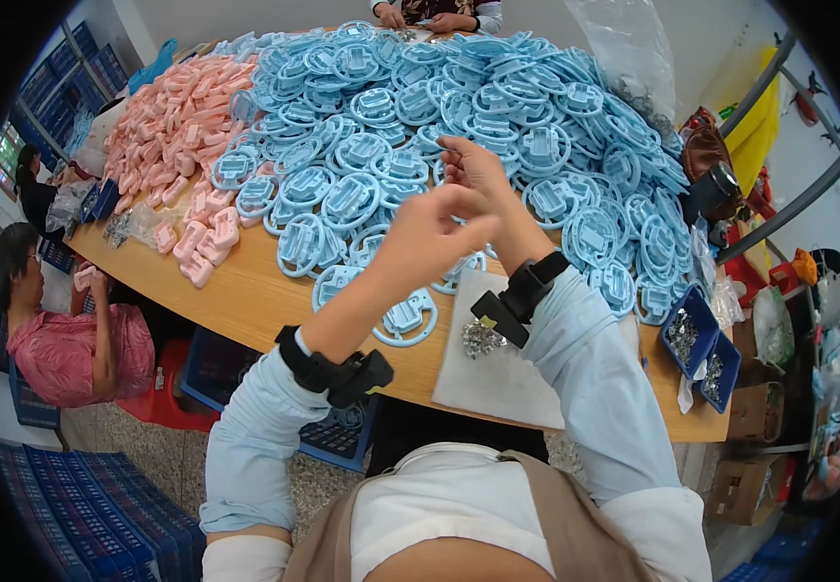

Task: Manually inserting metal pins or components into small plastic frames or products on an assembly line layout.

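My left hand (432,242) is raised over the near side of the table, its thumb and index finger curved and apart with nothing visible between them. Just beyond it, my right hand (479,173) reaches over the pile of light-blue round plastic parts (362,150), fingers loosely bent and apart. The left hand partly overlaps the right in this view. Below both lies a single blue ring-shaped part (405,317) near the table edge. Beside my right wrist, a small heap of shiny metal pieces (481,339) rests on a white cloth (493,388).
Pink plastic pieces (173,126) are heaped at the left. Blue trays of metal pieces (689,333) sit at the table's right edge. A seated co-worker (80,339) is at the left, and another person's hands (449,22) are at the far side. A clear bag (629,48) stands behind the pile.
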`<state>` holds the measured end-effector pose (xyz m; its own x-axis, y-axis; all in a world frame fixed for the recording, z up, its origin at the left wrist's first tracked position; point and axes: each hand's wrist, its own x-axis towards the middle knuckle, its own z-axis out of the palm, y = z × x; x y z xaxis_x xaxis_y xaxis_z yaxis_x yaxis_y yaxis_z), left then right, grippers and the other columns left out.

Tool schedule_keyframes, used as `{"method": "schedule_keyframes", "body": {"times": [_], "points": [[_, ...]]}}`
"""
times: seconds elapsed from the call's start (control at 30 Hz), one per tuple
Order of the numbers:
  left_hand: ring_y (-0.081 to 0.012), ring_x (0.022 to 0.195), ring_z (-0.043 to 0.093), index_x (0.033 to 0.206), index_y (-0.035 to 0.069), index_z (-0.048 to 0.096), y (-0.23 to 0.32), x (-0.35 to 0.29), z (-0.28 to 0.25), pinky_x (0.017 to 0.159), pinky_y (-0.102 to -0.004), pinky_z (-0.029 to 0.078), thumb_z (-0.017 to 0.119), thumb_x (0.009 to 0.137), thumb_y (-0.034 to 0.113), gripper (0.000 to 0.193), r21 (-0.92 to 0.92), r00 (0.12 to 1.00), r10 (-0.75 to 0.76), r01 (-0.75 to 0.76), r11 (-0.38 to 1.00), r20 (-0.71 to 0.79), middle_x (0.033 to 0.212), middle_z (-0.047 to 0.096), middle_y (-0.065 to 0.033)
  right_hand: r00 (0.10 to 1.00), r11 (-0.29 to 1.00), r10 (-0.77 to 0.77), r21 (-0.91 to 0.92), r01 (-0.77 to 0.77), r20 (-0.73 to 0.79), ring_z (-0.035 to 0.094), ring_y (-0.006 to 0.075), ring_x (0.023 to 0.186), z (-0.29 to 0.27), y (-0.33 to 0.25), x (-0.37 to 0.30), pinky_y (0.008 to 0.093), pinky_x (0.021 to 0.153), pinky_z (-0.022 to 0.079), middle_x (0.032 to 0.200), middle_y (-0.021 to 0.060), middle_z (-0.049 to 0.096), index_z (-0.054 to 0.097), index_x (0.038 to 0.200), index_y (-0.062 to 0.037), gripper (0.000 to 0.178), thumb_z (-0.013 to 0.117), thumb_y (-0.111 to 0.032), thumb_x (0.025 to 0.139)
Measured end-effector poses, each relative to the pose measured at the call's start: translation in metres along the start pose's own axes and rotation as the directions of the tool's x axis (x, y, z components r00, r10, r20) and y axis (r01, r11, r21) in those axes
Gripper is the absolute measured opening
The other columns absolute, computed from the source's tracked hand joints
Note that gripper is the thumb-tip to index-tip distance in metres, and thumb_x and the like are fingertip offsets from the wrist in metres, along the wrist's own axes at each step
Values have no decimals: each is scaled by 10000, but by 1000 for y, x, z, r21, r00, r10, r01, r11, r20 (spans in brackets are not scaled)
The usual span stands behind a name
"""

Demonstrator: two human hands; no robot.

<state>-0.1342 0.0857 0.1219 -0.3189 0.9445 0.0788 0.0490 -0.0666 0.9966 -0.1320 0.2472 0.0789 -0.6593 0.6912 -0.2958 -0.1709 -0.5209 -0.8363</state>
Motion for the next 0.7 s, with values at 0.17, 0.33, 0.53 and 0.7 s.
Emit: {"method": "schedule_keyframes", "body": {"times": [0.17, 0.33, 0.53, 0.7], "points": [[-161, 826, 609, 1123, -14, 488, -60, -41, 18, 789, -293, 501, 598, 840, 224, 386, -220, 973, -230, 223, 950, -6, 982, 602, -80, 999, 996, 9, 89, -5, -47, 442, 49, 499, -15, -4, 13, 184, 432, 362, 649, -25, 537, 629, 874, -63, 124, 620, -162, 800], [-116, 802, 611, 1049, 12, 543, -70, -41, 39, 729, -248, 511, 627, 836, 267, 343, -594, 916, -309, 401, 697, 256, 934, 626, -47, 999, 990, -32, 138, 37, -37, 443, 76, 478, -5, -2, 18, 202, 407, 346, 655, 16, 568, 641, 821, -41, 122, 639, -141, 752], [-144, 846, 624, 1062, 14, 535, -79, -41, 38, 757, -282, 522, 606, 849, 261, 334, -585, 874, -381, 485, 650, 301, 950, 631, -73, 950, 874, -310, -384, 298, 31, 481, 72, 495, -12, 12, 21, 205, 439, 361, 628, 31, 579, 633, 818, -5, 143, 631, -127, 743], [-146, 879, 603, 1128, -15, 511, -80, -35, -34, 713, -257, 501, 618, 840, 266, 417, -191, 904, -412, 427, 884, 114, 994, 610, -83, 872, 344, -376, -827, 444, 312, 616, 256, 757, -28, 40, 56, 343, 651, 476, 861, 125, 642, 584, 1048, 13, 470, 685, -284, 698]]}}
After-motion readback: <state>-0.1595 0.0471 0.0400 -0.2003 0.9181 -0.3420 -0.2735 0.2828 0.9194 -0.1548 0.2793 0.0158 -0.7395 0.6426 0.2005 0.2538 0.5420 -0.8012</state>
